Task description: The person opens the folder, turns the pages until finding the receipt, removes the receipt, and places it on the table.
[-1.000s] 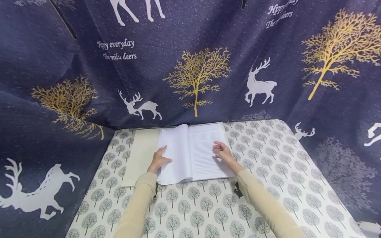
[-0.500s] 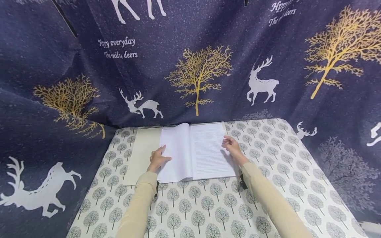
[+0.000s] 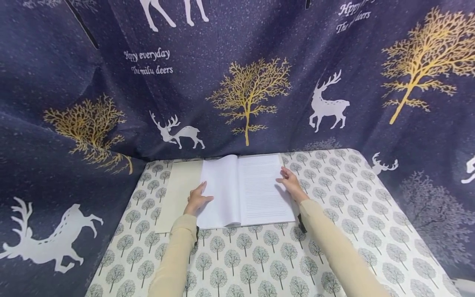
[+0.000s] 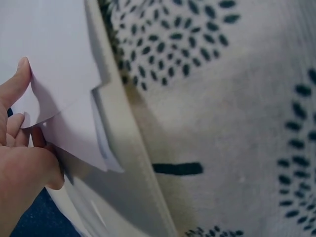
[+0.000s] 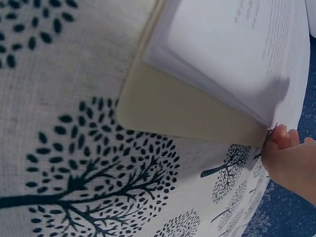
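Observation:
An open book (image 3: 259,189) with a cream cover (image 3: 182,194) lies on the table; its right page bears printed lines. A blank white page (image 3: 220,194) bulges near the spine on the left side. My left hand (image 3: 198,199) holds that page by its outer edge. In the left wrist view the thumb (image 4: 19,81) lies above the paper, with fingers partly hidden beneath. My right hand (image 3: 291,184) is at the right edge of the printed pages, thumb and index finger spread. The right wrist view shows its fingertips (image 5: 279,134) touching the stack's edge; no page is lifted there.
A pale tablecloth (image 3: 245,255) with printed trees covers the table. Behind stands a dark blue curtain (image 3: 222,37) with white deer and golden trees, meeting the table's back edge just beyond the book.
My right hand has moved right from above the printed page to its outer edge, and its fingers have settled there. The left hand stays at the left page's edge.

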`<state>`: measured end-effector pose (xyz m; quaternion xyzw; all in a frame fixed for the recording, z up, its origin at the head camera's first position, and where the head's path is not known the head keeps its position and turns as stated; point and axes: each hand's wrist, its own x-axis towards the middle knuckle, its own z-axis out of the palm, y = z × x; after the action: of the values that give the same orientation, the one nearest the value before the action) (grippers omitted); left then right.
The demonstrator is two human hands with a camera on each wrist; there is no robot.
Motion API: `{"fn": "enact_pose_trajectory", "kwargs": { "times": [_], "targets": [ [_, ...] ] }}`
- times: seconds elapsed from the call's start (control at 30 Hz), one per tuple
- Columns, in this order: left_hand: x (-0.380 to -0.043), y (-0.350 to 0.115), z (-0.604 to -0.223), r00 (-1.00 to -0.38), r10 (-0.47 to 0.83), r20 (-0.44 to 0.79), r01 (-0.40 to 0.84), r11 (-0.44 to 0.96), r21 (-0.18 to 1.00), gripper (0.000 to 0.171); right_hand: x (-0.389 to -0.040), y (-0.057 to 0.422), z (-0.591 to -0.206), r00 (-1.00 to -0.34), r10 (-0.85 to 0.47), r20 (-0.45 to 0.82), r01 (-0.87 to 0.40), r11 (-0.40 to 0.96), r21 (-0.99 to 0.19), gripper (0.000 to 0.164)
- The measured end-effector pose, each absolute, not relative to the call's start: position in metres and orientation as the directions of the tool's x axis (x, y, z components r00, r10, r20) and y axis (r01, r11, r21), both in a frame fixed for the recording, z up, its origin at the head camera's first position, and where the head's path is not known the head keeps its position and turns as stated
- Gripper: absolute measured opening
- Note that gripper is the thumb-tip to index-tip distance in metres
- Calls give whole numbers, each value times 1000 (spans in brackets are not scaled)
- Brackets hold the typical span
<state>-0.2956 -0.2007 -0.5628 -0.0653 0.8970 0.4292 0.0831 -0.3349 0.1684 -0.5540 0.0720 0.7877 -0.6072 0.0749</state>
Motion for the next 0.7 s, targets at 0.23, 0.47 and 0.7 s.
{"fn": "enact_pose_trajectory", "kwargs": {
  "times": [0.23, 0.47, 0.7],
  "targets": [
    [-296, -204, -569, -972, -46, -231, -215, 569, 794, 82, -342, 171, -553, -968, -9, -249, 237, 281, -930, 74],
    [-300, -197, -569, -962, -55, -269, -260, 497, 828, 85, -353, 179, -548, -959, -65, -274, 246, 285, -927, 81],
    [-291, -195, -570, -965, -73, -254, -254, 517, 817, 85, -358, 177, -552, -948, -84, -307, 269, 301, -915, 82]
  ]
}}
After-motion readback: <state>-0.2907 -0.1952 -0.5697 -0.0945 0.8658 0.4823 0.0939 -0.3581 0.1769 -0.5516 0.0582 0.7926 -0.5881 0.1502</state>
